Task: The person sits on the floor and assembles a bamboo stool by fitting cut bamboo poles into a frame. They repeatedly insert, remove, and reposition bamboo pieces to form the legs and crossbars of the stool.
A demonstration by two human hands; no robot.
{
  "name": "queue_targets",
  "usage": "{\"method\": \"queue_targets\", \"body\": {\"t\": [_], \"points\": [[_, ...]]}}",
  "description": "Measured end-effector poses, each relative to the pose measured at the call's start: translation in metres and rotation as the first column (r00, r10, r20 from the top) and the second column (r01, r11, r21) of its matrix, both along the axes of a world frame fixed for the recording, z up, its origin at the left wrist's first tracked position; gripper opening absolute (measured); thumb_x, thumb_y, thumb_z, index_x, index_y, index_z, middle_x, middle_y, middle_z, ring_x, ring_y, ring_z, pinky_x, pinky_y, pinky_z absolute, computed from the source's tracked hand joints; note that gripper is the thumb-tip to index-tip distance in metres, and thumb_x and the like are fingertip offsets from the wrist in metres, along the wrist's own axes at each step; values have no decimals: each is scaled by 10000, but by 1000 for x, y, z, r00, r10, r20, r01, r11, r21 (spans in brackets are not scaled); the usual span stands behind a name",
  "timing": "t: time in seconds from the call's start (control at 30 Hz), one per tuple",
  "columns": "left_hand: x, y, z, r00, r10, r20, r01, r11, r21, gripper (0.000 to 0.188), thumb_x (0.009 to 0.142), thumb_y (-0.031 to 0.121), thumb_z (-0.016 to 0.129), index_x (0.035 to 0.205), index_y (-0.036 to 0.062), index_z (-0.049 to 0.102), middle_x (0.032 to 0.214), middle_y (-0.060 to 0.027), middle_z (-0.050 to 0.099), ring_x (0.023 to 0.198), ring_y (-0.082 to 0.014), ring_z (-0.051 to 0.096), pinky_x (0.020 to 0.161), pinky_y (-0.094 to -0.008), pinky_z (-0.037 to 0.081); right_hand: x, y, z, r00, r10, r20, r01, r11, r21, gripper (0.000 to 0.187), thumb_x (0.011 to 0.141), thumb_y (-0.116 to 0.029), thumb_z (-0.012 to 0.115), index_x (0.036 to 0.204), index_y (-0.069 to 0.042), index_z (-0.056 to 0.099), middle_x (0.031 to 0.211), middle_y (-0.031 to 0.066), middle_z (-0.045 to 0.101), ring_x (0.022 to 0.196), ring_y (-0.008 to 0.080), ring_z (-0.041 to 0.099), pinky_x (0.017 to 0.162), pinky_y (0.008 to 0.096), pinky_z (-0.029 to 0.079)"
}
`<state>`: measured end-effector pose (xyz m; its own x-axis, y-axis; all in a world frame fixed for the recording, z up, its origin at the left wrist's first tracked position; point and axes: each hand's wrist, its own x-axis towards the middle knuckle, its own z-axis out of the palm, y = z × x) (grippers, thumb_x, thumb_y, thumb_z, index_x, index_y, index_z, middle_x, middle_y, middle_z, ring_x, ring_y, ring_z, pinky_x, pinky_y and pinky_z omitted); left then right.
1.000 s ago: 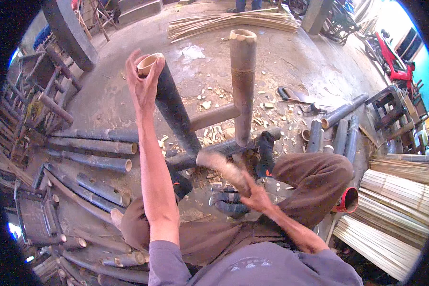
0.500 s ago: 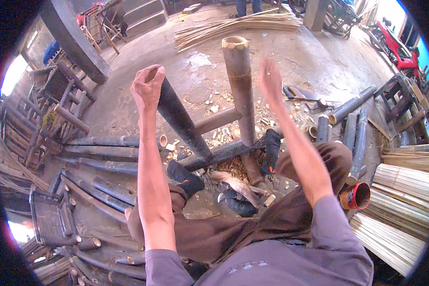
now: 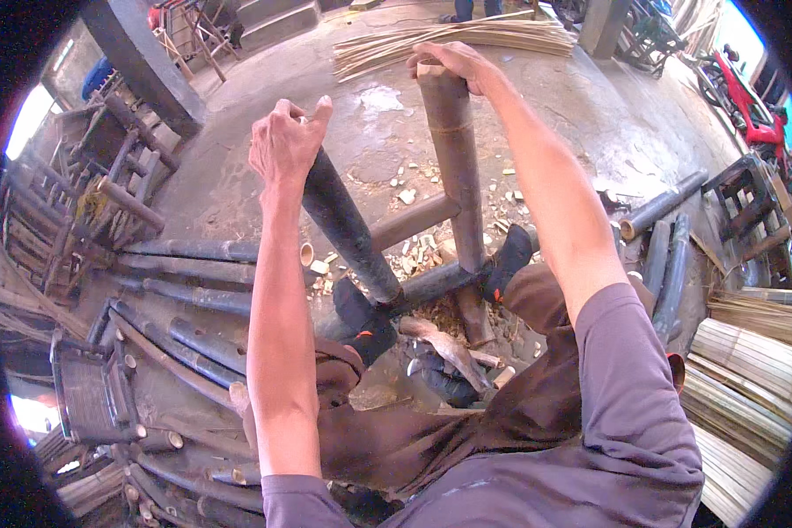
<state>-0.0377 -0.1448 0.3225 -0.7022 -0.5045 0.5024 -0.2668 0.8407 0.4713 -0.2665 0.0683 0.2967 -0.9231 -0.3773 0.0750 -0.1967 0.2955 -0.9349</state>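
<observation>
A joined bamboo frame stands between my feet, its two thick posts rising from a bamboo bar (image 3: 431, 287) on the floor. A thinner crosspiece (image 3: 414, 222) links the posts partway up. My left hand (image 3: 286, 145) is curled over the top end of the dark left bamboo post (image 3: 348, 224), hiding that end. My right hand (image 3: 458, 63) grips the rim of the browner right bamboo post (image 3: 451, 150), fingers bent over its pale cut top. Below the bar, between my feet, lies a tool with a pale wooden handle (image 3: 449, 350).
Pale wood chips (image 3: 405, 196) litter the floor around the frame. Bamboo poles (image 3: 189, 273) lie at the left, and another pole (image 3: 664, 204) at the right. Split strips (image 3: 453, 44) lie at the back beside a person's legs (image 3: 471, 9). Flat slats (image 3: 748, 370) are stacked at right.
My right hand has moved from the air beside the right post onto its top rim. My left hand stays at the left post's top, and the view has shifted slightly.
</observation>
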Motion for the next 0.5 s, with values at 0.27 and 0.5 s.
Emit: {"method": "queue_targets", "body": {"t": [0.27, 0.5], "points": [[-54, -26, -20, 985, 171, 3, -171, 985, -10, 316, 773, 439, 611, 907, 186, 743, 973, -120, 712, 949, -354, 667, 801, -467, 505, -14, -24, -8, 989, -137, -53, 138, 990, 3, 314, 737, -462, 738, 841, -166, 745, 911, 20, 679, 855, 150, 602, 750, 341, 448], [-62, -20, -18, 988, 140, -62, -143, 989, -41, 295, 777, 408, 592, 919, 199, 744, 960, -133, 709, 939, -371, 666, 792, -462, 518, -35, -18, -4, 992, -121, -36, 123, 991, 53, 413, 738, -452, 680, 888, -69, 722, 832, 75, 683, 751, 203, 618, 682, 381, 487]]}}
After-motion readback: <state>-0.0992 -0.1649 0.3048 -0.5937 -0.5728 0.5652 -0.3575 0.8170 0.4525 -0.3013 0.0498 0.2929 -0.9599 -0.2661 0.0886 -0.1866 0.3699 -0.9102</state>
